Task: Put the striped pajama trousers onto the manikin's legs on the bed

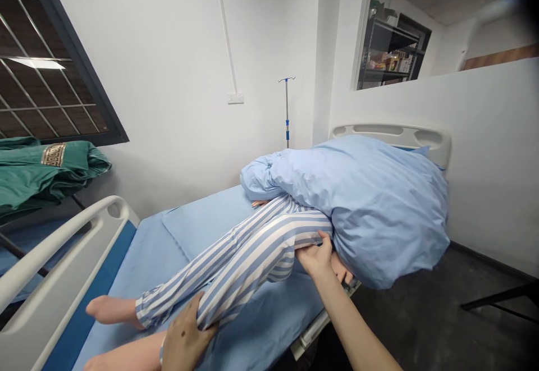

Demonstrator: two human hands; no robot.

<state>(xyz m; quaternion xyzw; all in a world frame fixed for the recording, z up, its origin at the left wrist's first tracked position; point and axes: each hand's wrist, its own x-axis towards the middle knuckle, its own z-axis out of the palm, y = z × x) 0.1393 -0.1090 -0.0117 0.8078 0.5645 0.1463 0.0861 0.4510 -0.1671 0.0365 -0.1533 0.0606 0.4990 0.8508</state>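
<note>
A figure that looks like a care manikin lies on the bed in blue-and-white striped trousers (248,259), its upper body hidden under a light blue quilt (370,191). My left hand (183,334) is wrapped round the near lower leg, gripping the trouser cloth above the bare ankle. Under the near thigh, close to the quilt's edge, my right hand (315,256) cups the leg with its thumb up the side. That knee is slightly bent and raised off the sheet. The far leg lies flat, its bare foot (107,309) toward the footboard. A manikin hand (342,269) shows beside my right wrist.
The bed has a grey-and-blue footboard (80,264) at left and a pale headboard (438,141) at right. Behind it stands an IV pole (287,107) against the wall. Green folded cloth (71,169) lies at far left. A dark metal leg (501,298) juts in at right.
</note>
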